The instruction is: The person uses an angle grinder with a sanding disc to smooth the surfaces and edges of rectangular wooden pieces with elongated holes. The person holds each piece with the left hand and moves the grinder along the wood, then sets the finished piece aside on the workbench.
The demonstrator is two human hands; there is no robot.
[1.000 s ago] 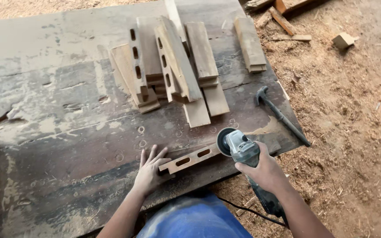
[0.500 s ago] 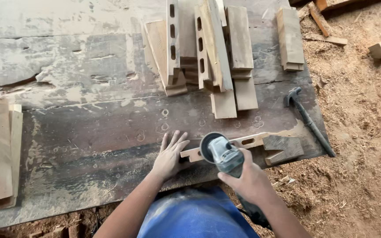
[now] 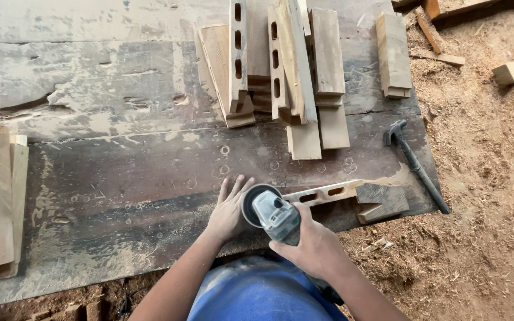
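grinder [image 3: 272, 215] slid left along slotted strip [image 3: 322, 193], toward left hand [image 3: 228, 213]

Grinder [image 3: 275, 217] on slotted wood strip [image 3: 322, 193]

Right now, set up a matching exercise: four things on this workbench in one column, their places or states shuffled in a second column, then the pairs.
1. grey hand-held angle grinder
2. black claw hammer
3. slotted pale wooden strip
4. left hand

A. lying near the bench's right edge
B. gripped in the right hand
C. spread flat on the dark worn wooden bench
D. lying along the near edge, beside the grinder's disc

Pairs: 1-B, 2-A, 3-D, 4-C
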